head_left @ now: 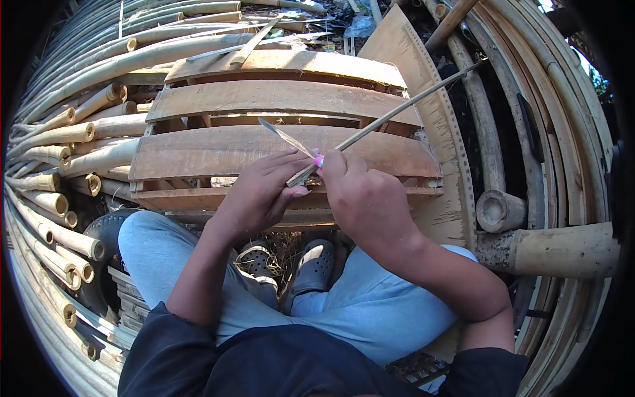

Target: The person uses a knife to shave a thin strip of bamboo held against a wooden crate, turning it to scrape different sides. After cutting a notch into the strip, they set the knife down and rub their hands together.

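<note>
My left hand [264,188] is closed around the near end of a long, thin bamboo stick [410,102], its thumb below the end. The stick slants up to the far right, over the wooden slats. Close beside it, my right hand [367,192] is closed on what looks like a knife [286,137], its narrow pointed blade aimed up and left. A bright pink spot shows at the blade's base, by the right fingers. Most of the handle is hidden in the grip. Both hands nearly touch, above the near edge of the slatted wooden bench [284,152].
Bamboo poles [79,135] are stacked on the left, cut ends facing inward. A flat brown board [430,132] leans right of the bench. Further right are a thick bamboo pole [562,251] and long strips [562,99]. A loose split piece [256,41] lies on the bench's far edge.
</note>
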The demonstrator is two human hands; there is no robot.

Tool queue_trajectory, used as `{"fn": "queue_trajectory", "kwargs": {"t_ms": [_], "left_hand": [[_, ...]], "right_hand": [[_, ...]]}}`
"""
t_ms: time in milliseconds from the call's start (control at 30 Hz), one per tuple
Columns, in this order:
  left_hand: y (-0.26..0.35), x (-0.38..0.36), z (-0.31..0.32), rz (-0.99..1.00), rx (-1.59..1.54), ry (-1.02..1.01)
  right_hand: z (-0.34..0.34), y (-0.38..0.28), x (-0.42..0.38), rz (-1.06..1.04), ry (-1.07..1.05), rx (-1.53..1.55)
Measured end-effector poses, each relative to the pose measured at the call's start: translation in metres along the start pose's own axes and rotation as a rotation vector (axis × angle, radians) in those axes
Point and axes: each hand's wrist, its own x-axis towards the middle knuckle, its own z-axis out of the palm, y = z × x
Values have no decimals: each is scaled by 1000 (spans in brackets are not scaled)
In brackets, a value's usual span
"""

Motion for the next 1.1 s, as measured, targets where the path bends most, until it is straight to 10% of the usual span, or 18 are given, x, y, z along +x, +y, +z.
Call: {"fn": "queue_trajectory", "kwargs": {"t_ms": [1100], "left_hand": [[2,-6,-7,-295,-21,-44]], "right_hand": [[6,-4,3,28,-31,199]]}}
